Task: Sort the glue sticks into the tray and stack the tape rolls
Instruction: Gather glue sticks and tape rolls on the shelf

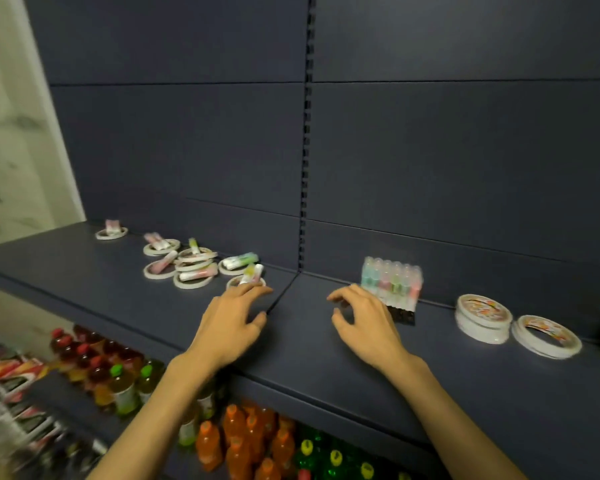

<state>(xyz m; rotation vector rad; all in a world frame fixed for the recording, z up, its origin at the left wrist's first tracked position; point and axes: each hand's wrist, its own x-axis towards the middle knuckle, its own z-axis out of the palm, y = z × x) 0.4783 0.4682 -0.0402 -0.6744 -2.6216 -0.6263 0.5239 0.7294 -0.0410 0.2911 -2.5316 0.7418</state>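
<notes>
Several white tape rolls lie scattered on the dark shelf (pixel 84 271) at the left, most with a pastel glue stick lying on top. My left hand (pixel 232 320) reaches to the nearest tape roll (pixel 245 282), fingertips touching its rim, where a glue stick (pixel 252 274) lies. My right hand (pixel 364 320) hovers with loosely curled fingers, empty, just left of a dark tray (pixel 403 315) holding several upright glue sticks (pixel 392 280). To the right stand a stack of tape rolls (pixel 483 318) and a single tape roll (pixel 547 336).
The shelf's dark back panel rises behind everything. A seam (pixel 283 292) runs between two shelf boards between my hands. Below the shelf's front edge stand rows of drink bottles (pixel 253 438) and packaged goods (pixel 11 375) at the left.
</notes>
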